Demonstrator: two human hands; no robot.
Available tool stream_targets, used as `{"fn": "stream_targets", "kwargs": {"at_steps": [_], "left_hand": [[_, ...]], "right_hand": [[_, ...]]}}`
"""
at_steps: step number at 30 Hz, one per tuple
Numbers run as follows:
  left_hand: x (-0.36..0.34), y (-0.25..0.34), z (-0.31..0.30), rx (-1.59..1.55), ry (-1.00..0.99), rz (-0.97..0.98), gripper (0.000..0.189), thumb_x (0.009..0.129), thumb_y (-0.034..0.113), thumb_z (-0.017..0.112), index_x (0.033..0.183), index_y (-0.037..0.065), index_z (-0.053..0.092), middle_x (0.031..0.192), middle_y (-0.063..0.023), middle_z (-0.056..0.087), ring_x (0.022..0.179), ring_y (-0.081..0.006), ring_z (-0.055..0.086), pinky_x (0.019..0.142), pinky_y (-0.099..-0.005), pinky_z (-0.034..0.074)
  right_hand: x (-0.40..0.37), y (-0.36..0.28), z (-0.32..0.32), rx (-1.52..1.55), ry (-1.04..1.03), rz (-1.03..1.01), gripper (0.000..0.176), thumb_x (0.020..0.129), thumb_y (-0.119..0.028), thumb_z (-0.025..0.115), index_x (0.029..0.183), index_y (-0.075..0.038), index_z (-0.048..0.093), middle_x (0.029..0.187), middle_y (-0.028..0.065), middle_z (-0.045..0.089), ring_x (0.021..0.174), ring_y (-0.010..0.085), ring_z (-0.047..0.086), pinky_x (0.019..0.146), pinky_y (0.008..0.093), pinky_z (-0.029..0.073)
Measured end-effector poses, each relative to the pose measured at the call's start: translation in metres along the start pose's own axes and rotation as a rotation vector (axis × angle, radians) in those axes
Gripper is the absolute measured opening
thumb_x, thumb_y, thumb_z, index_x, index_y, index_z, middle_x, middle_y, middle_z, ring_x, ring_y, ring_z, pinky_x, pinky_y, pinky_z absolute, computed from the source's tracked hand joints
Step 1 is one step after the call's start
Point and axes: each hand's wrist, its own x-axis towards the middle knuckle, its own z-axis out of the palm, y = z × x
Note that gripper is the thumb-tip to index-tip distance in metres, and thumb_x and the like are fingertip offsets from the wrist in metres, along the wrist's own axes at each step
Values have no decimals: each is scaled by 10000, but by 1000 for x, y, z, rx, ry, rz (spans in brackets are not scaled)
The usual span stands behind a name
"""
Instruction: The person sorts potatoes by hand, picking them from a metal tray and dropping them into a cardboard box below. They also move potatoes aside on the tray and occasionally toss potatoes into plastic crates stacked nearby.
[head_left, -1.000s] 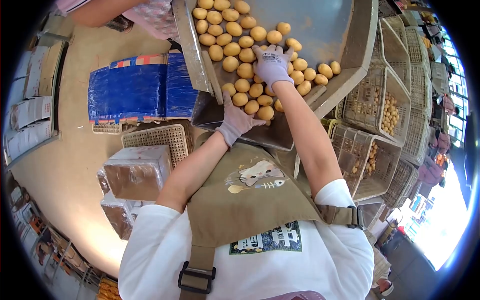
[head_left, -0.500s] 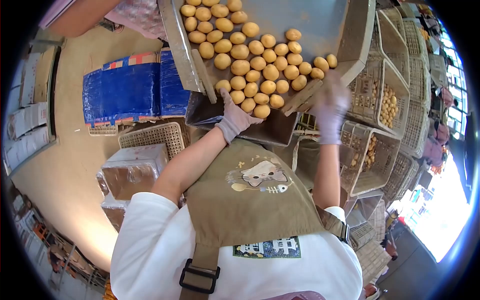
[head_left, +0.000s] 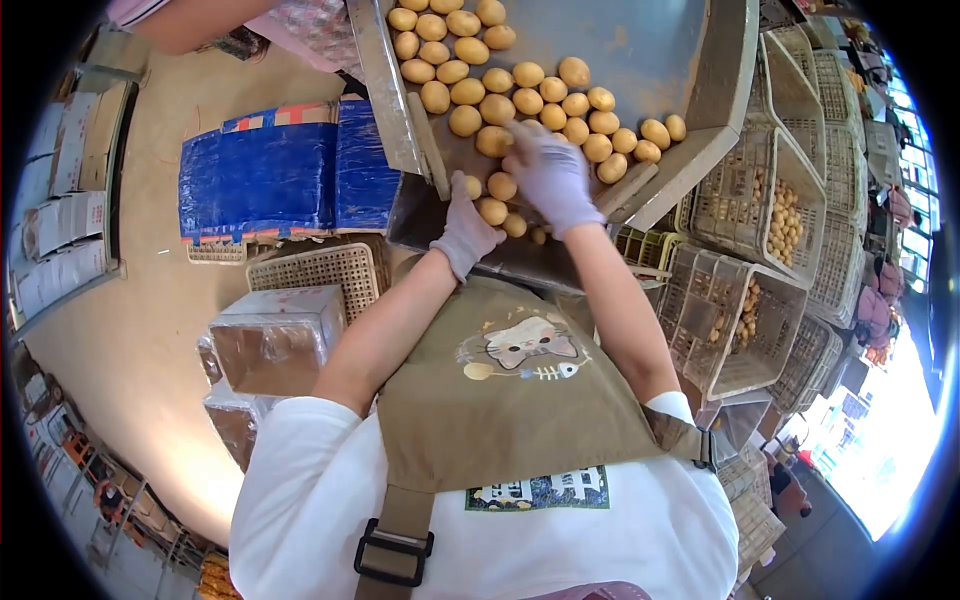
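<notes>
Yellow potatoes [head_left: 467, 91] lie over the sloping metal tray [head_left: 640, 60], and several sit at its narrow mouth. My left hand [head_left: 468, 232], in a pale glove, is cupped at the left side of the mouth with thumb and fingers apart, beside the potatoes there. My right hand [head_left: 556, 180], gloved too, reaches across the mouth from the right. Its fingertips are blurred among the potatoes, and whether they grip one I cannot tell. Below the mouth is a dark bin [head_left: 415, 215], partly hidden by my hands, with a few potatoes at its opening.
Wooden strips [head_left: 428, 146] flank the tray's mouth. Stacked plastic crates [head_left: 745, 190] stand on the right, some with potatoes inside. At left are a blue-wrapped box [head_left: 262, 180], a woven crate [head_left: 318, 280] and a cardboard box [head_left: 275, 340]. Another person's arm [head_left: 190, 22] shows at upper left.
My right hand has swung left from the tray's right edge to the potatoes at the mouth. Fewer potatoes lie at the mouth now, and some are lower, at the bin. My left hand stays beside it.
</notes>
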Motion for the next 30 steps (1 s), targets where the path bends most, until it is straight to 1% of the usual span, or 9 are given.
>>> {"fn": "stream_targets", "kwargs": {"at_steps": [4,7,12,14,17,19,23,26,30], "left_hand": [[26,-9,-25,-169,-340,-131,782,937,726,346,1508,191,336,1537,-94,391,1385,-373,430,1055,-695,358],[6,-13,-10,-192,-287,-35,847,915,775,322,1518,180,312,1549,-112,365,1405,-377,402,1069,-710,343],[18,-10,-15,-186,-293,-108,985,829,891,267,1529,199,321,1537,-79,406,1423,-330,388,1075,-721,290],[8,-7,0,-116,-221,-102,1010,822,901,247,1546,199,298,1558,-81,387,1434,-334,375,1091,-729,249],[18,-9,-9,-128,-371,-113,1029,815,900,263,1570,201,255,1619,-65,284,1476,-354,296,1115,-735,178],[24,-9,-13,-161,-512,-112,1022,817,892,280,1576,209,238,1639,-52,236,1494,-368,246,1119,-740,148],[23,-7,-15,-192,-505,-141,999,831,879,263,1581,221,213,1643,-39,221,1500,-379,220,1119,-748,111],[17,-6,-11,-146,-517,-101,956,872,817,241,1581,177,205,1640,-87,201,1503,-363,198,1118,-740,194],[16,-5,-15,302,-508,206,909,878,708,459,1543,131,231,1597,-84,292,1457,-354,288,1136,-681,243]], "right_hand": [[25,-38,30,-272,-376,129,566,850,-317,670,1351,-99,524,1233,209,635,996,382,673,846,465,535],[11,-19,15,196,-261,151,601,851,-262,675,1399,-111,479,1246,203,634,971,338,692,843,439,539],[-48,14,-6,1917,-163,412,643,880,-39,549,1481,-161,357,1413,161,494,1162,317,602,1023,457,506],[-59,18,-9,1972,-27,414,653,911,-44,544,1501,-196,309,1429,172,472,1162,343,619,1045,504,497],[-71,21,-20,2126,87,427,454,1004,-309,499,1426,-162,419,1114,119,600,854,211,631,765,354,549],[-76,28,-17,2273,74,382,594,989,-610,472,1378,-162,481,912,63,601,633,125,567,577,265,497],[-78,27,-29,2437,85,532,813,878,-844,335,1130,-115,591,624,23,538,397,115,362,377,272,320],[-80,22,-34,2388,104,568,799,882,-837,346,1118,-115,595,662,30,557,425,122,386,401,265,325],[-91,27,-43,2227,292,781,670,919,-761,417,1079,-142,614,806,63,658,518,177,503,524,320,422]]}}
